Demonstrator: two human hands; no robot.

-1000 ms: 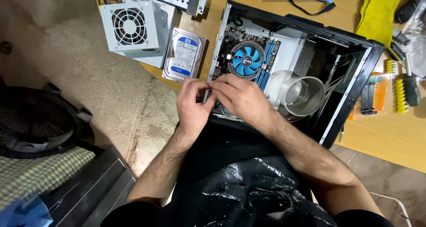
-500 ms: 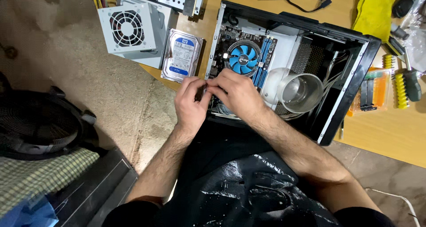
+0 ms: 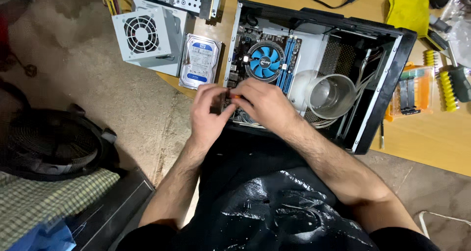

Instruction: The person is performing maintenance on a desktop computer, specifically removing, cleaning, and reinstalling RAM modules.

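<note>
Overhead: left hand and right hand pinching small orange-tipped part over open computer case; wooden tabletop, bare concrete floor.

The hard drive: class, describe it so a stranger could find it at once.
Start at the open computer case on the wooden table. Just outside its left wall lies the hard drive, a flat silver slab with a blue-and-white label. Unlike the boxy grey power supply beside it, it has no fan grille.
</note>
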